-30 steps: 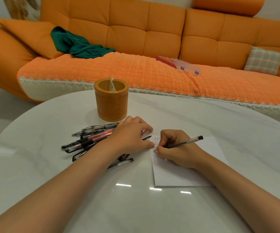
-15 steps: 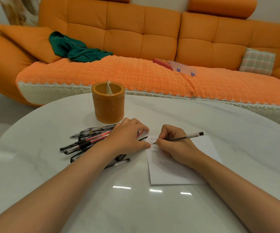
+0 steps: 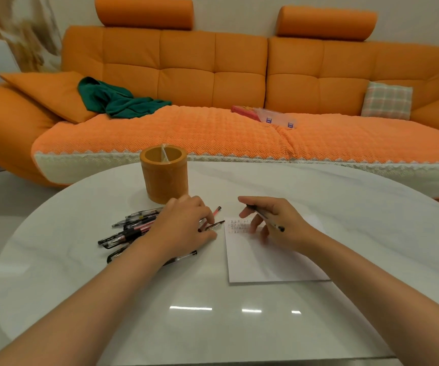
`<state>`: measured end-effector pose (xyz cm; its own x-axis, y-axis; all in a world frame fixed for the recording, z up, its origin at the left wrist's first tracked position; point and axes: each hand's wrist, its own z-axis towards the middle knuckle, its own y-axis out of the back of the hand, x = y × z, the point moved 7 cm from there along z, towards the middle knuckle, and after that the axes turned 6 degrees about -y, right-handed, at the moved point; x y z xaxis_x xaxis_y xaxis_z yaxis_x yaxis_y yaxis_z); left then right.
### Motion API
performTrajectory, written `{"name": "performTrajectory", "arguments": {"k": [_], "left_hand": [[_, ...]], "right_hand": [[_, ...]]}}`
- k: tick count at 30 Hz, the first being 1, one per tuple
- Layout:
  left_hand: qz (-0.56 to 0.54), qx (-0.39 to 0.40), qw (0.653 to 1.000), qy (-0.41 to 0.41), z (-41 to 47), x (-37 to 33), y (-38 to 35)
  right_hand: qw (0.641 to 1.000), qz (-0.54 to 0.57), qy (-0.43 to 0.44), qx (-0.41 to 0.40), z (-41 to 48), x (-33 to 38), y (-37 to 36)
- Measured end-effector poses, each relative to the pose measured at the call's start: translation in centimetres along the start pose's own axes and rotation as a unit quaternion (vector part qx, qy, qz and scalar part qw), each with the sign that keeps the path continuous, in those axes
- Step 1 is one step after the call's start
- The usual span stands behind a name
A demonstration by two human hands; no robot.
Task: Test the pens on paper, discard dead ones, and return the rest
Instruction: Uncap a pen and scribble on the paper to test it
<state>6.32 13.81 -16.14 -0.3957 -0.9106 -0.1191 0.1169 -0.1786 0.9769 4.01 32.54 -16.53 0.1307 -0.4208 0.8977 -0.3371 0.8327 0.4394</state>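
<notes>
Stretching wide behind the pen cup (image 3: pixel 164 178), the orange sofa (image 3: pixel 213 75) is filling the back of the room, and a green cloth (image 3: pixel 115 99) is lying crumpled on it, up and to the left of the cup. A checked cushion (image 3: pixel 387 100) is leaning on the sofa far off to the cup's right.

The white table (image 3: pixel 134 313) is carrying the cup near its far edge, standing upright. The sheet of paper (image 3: pixel 266 262) is lying flat in front of the cup and to its right, with small scribbles (image 3: pixel 237 225) showing along the end nearest the cup.

The pile of pens (image 3: pixel 131 228) is sprawling just in front of the cup, to its left. The left hand (image 3: pixel 184 228) is resting palm down over that pile, fingers curled. Its fingertips and thumb are sitting either side of a black pen (image 3: pixel 214 225) between the pile and the paper. I can't tell whether it's gripped or only touched.

The right hand (image 3: pixel 279 225) is hovering over the scribbled end of the paper. It's a bit blurred, with its fingers fanned loosely but holding a clear-barrelled pen (image 3: pixel 268 219) across them. A red pen (image 3: pixel 217 210) is poking out beyond the left fingers, towards the cup's right side.
</notes>
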Motion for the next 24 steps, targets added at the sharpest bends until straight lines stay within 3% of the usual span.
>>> {"name": "performTrajectory", "arguments": {"k": [3, 6, 9, 13, 24], "left_hand": [[0.009, -0.006, 1.0, 0.007, 0.4, -0.2, -0.3], [-0.004, -0.015, 1.0, 0.016, 0.7, -0.4, 0.2], [-0.029, -0.042, 0.998, 0.027, 1.0, -0.6, 1.3], [-0.064, -0.045, 0.996, 0.041, 0.8, -0.9, 2.0], [-0.176, -0.024, 0.983, 0.038, 0.5, -1.9, 1.7]], "right_hand": [[0.99, 0.127, -0.06, 0.015, -0.3, 0.2, -0.1], [0.985, 0.155, -0.074, 0.019, -0.5, 0.8, 0.3], [0.999, 0.016, -0.035, -0.009, -0.3, 1.4, 1.3], [0.988, -0.141, -0.006, -0.054, 0.2, 1.3, 1.9], [0.976, -0.213, 0.011, -0.035, -0.8, 1.9, 1.6]]}}
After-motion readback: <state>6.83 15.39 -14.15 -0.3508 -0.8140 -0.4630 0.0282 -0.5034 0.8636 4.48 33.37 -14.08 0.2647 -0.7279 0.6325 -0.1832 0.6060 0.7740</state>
